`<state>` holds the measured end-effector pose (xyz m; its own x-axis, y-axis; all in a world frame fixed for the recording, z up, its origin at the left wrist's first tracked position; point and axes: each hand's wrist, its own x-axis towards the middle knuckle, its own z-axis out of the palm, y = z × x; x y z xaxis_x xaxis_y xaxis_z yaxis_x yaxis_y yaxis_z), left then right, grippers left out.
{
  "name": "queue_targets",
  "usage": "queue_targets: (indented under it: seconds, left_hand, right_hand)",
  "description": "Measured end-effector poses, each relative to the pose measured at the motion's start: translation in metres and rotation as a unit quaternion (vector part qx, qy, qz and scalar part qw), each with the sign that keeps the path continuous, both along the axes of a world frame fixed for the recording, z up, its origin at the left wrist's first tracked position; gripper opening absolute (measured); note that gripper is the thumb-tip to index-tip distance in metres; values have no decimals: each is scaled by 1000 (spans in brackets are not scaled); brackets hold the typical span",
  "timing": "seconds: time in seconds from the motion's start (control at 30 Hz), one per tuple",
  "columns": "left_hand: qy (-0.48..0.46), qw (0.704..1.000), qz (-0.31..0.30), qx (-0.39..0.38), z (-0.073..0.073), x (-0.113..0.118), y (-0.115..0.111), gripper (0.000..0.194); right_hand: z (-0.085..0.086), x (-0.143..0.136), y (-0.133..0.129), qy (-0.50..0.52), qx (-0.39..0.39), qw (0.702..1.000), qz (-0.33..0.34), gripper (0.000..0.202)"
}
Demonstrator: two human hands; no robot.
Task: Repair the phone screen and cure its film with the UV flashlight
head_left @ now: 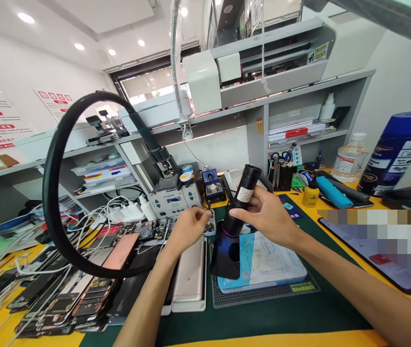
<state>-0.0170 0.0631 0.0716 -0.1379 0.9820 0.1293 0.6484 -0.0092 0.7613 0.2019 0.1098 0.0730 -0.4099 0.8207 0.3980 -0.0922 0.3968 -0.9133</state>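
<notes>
My right hand [268,212] is wrapped round a black flashlight [246,193] with a white label, held tilted with its purple-rimmed end down. Just under that end, a black phone-shaped plate [226,262] shows a faint blue-violet glow. It leans over the left edge of a flat blue and white plastic case [274,265]. My left hand [191,226] is closed in a pinch near a small tray [211,224] of tiny parts; whatever is between the fingertips is too small to name. A gold phone back [188,274] lies below that hand.
Stacked phones and boards [93,294] crowd the left, with white cables across them. A thick black hose [51,193] arches up from a soldering station [172,200]. At the right stand a blue spray can [395,154], a clear bottle [348,159] and a large phone [364,250].
</notes>
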Motion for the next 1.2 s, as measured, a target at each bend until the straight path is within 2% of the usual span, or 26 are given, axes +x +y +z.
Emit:
queue_targets:
  seconds: [0.13,0.27,0.4,0.53,0.63,0.87,0.97,1.07,1.13,1.2]
  left_hand:
    - [1,995,-17,-102,-31,-3,3,32]
    - [-58,988,-18,-143,-42,7,9,31]
    - [-169,978,5,-120,-35,10,3,30]
    - [-266,963,47,-24,-26,10,-6,28]
    - [-313,946,71,38,-25,11,-10,30]
    - [-375,916,94,106,-27,17,-15,37]
    - [-386,907,103,130,-26,18,-18,34]
    - [-402,898,100,146,-25,18,-20,31]
    - [-418,890,97,152,-25,18,-21,30]
    - [-434,881,98,159,-25,18,-21,30]
  right_hand:
    - [-4,-3,-3,-23,30,999,-38,49]
    - [-6,-1,-5,-21,57,995,-80,49]
    - [1,3,-5,22,77,990,-114,45]
    - [11,5,-11,73,104,979,-158,33]
    - [12,4,-18,93,134,970,-181,30]
    - [-5,-3,-28,108,231,951,-177,33]
    - [-4,-1,-32,98,290,932,-191,37]
    - [0,3,-34,18,350,912,-211,37]
    - [1,3,-35,-2,381,902,-201,40]
    - [0,0,-37,21,399,899,-180,42]
